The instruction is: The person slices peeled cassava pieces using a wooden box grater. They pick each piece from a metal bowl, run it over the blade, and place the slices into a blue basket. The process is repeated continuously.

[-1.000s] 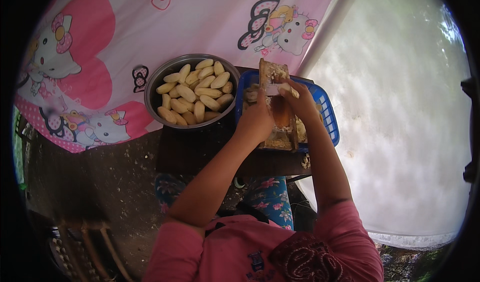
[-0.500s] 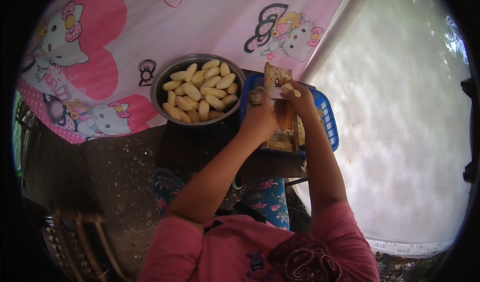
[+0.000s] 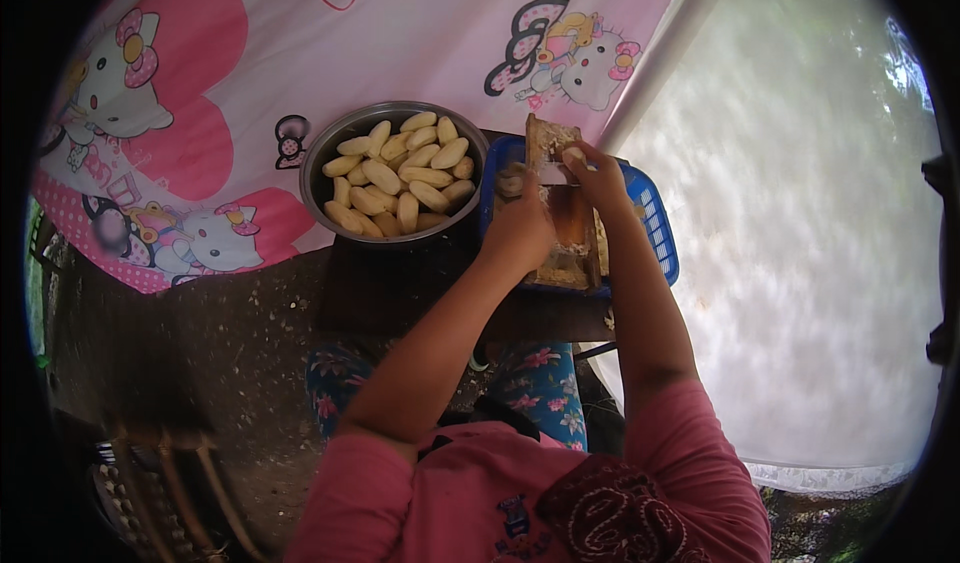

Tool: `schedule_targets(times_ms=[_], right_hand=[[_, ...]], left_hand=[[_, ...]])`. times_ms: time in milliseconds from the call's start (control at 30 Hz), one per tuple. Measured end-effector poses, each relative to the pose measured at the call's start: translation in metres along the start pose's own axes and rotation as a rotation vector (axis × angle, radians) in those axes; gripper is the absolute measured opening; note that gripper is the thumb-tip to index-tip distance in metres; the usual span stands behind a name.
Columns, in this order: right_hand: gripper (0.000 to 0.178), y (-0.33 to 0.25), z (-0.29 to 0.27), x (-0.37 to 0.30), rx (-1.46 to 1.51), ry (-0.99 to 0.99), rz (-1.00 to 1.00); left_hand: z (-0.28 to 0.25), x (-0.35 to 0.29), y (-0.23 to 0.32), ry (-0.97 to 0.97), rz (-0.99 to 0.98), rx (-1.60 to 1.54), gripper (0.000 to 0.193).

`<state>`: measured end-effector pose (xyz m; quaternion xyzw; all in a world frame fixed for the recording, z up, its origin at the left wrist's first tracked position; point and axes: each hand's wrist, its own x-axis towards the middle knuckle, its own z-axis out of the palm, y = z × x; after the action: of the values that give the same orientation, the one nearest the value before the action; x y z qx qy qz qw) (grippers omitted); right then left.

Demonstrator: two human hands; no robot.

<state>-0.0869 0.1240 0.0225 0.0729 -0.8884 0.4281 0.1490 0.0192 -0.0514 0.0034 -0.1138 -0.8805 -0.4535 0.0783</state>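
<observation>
A wooden slicer [image 3: 548, 139] with a pale metal blade plate [image 3: 555, 174] lies across a blue plastic basket [image 3: 655, 228]. My left hand [image 3: 522, 231] is closed round the slicer's left edge and steadies it. Over the blade, my right hand [image 3: 602, 183] grips a peeled banana [image 3: 573, 154], mostly hidden by the fingers. Bits of pale pulp cling to the wood, and some slices show in the basket beside the slicer. Left of the basket, a round metal basin [image 3: 316, 203] holds many whole peeled bananas [image 3: 382, 176].
Basin and basket stand on a dark low table [image 3: 390, 288] before my knees. A pink printed curtain [image 3: 400, 43] hangs behind them, and a white sheet [image 3: 790, 263] hangs on the right. A slatted wooden item [image 3: 170, 483] sits at the lower left.
My right hand has shifted slightly with the banana on the slicer, its fingers now covering more of it. The left hand keeps its hold. The whole view has tilted a little.
</observation>
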Motion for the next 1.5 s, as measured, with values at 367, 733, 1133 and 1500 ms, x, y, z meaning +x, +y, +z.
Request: schedule_targets(times_ms=[367, 733, 1133, 1500], right_hand=[[0.041, -0.019, -0.010, -0.069, -0.146, 0.122, -0.206], [0.041, -0.008, -0.026, -0.010, -0.006, -0.212, -0.165], [0.039, -0.019, -0.016, -0.046, -0.014, -0.068, -0.020], [0.045, -0.006, -0.015, -0.022, -0.011, 0.090, -0.181]], left_hand=[[-0.001, 0.000, 0.002, -0.019, -0.040, -0.090, 0.059], [-0.009, 0.003, 0.004, -0.057, -0.048, -0.073, 0.062], [-0.008, 0.006, 0.005, -0.061, -0.073, -0.068, 0.060], [-0.013, 0.005, 0.010, -0.072, -0.081, -0.064, 0.058]])
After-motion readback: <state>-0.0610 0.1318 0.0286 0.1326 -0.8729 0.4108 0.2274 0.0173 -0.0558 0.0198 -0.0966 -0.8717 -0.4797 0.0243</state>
